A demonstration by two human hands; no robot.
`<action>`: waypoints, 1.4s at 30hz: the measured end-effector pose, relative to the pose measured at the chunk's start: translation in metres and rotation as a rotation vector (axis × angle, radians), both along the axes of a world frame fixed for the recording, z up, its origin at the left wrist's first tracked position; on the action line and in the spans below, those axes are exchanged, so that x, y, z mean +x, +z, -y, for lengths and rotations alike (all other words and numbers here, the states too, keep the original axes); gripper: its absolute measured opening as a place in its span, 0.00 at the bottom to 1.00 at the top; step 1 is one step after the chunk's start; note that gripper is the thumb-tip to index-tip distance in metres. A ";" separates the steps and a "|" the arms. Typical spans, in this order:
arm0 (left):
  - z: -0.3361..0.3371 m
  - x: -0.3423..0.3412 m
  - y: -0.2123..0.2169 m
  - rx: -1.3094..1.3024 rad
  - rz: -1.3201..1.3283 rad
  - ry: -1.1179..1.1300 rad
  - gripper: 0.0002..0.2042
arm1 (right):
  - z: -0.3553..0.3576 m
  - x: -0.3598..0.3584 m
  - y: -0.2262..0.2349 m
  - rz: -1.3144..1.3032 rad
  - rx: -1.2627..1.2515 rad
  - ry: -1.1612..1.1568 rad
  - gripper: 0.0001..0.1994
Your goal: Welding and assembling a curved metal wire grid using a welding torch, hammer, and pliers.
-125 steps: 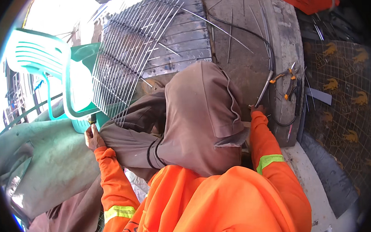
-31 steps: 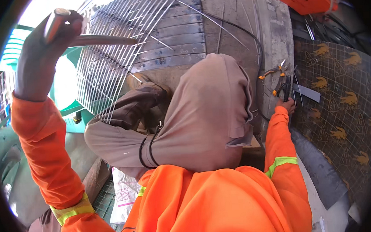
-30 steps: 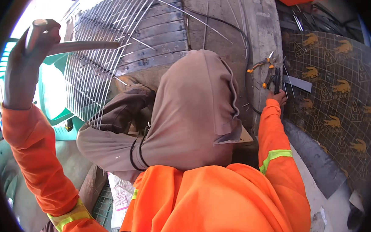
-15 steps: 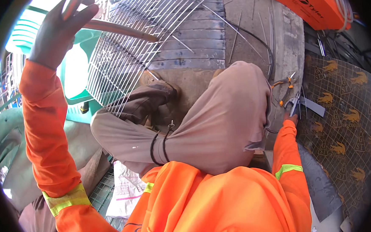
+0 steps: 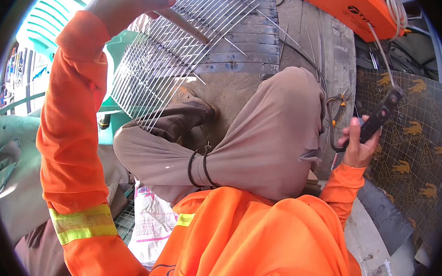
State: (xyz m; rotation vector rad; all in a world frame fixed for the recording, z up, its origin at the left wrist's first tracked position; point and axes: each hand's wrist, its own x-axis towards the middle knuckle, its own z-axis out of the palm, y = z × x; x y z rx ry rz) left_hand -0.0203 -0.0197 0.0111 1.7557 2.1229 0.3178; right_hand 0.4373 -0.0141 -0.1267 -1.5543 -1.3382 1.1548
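Note:
My right hand (image 5: pixel 359 147) is closed round a black welding electrode holder (image 5: pixel 381 115) at the right. A thin welding rod (image 5: pixel 384 57) sticks up from its jaw, and a black cable trails from its grip end. At the upper left my left hand (image 5: pixel 127 6) is raised, its fingers closed round a brown round stick (image 5: pixel 186 26) that slants down over a grid of thin metal bars (image 5: pixel 151 71). The picture's edge cuts off part of that hand. The grid stands tilted beside my left knee, over my boot (image 5: pixel 191 99).
Orange-handled pliers (image 5: pixel 339 111) lie right of my knee. An orange machine (image 5: pixel 347 9) with a coiled light cable stands at the far right. Dark printed board (image 5: pixel 408 141) covers the right side. Slatted metal (image 5: pixel 241 50), loose rods and a green plastic chair (image 5: pixel 117 48) are beyond my legs.
My right hand has come up from the floor beside the pliers with the electrode holder and rod. My left hand and the stick have shifted right.

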 end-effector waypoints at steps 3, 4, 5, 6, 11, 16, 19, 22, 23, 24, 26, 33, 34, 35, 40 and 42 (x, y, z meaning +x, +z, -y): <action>0.008 -0.015 -0.020 0.075 0.345 -0.053 0.09 | -0.017 -0.024 -0.010 0.248 0.268 0.190 0.16; 0.005 -0.016 -0.022 0.094 0.518 -0.041 0.08 | -0.022 -0.029 -0.011 0.234 0.263 0.225 0.18; 0.005 0.006 -0.013 0.038 0.317 0.167 0.09 | -0.027 -0.036 -0.007 0.184 0.087 0.241 0.19; 0.003 0.006 -0.015 0.052 0.319 0.159 0.09 | -0.033 -0.041 -0.003 0.131 -0.089 0.256 0.19; 0.000 -0.008 -0.019 -0.091 0.117 0.043 0.22 | -0.054 -0.062 -0.010 0.346 0.117 0.284 0.22; 0.008 -0.007 -0.020 0.099 0.247 0.014 0.16 | -0.080 -0.087 -0.018 0.486 0.306 0.388 0.21; 0.000 -0.010 -0.023 0.042 0.204 0.025 0.16 | -0.092 -0.099 -0.026 0.550 0.423 0.366 0.20; 0.001 -0.005 -0.021 0.058 0.241 0.038 0.15 | -0.098 -0.107 -0.036 0.578 0.543 0.340 0.20; 0.002 -0.006 -0.021 0.058 0.238 0.045 0.15 | -0.099 -0.109 -0.037 0.536 0.604 0.349 0.20; 0.002 -0.007 -0.021 0.064 0.216 0.027 0.16 | -0.100 -0.110 -0.038 0.493 0.665 0.355 0.20; 0.002 -0.009 -0.021 0.070 0.195 0.006 0.16 | -0.103 -0.110 -0.038 0.544 0.643 0.407 0.20; 0.004 -0.010 -0.022 0.082 0.201 0.015 0.16 | -0.104 -0.119 -0.013 0.670 0.542 0.477 0.19; 0.004 -0.009 -0.022 0.095 0.200 0.004 0.16 | -0.103 -0.120 -0.014 0.668 0.543 0.480 0.19; 0.002 -0.008 -0.020 0.097 0.202 0.008 0.16 | -0.103 -0.119 -0.016 0.615 0.630 0.419 0.18; -0.002 -0.009 -0.019 0.012 0.154 0.012 0.16 | -0.108 -0.123 -0.004 0.770 0.448 0.465 0.20; 0.001 -0.013 -0.021 0.017 0.189 0.015 0.16 | -0.109 -0.126 0.004 0.762 0.429 0.475 0.20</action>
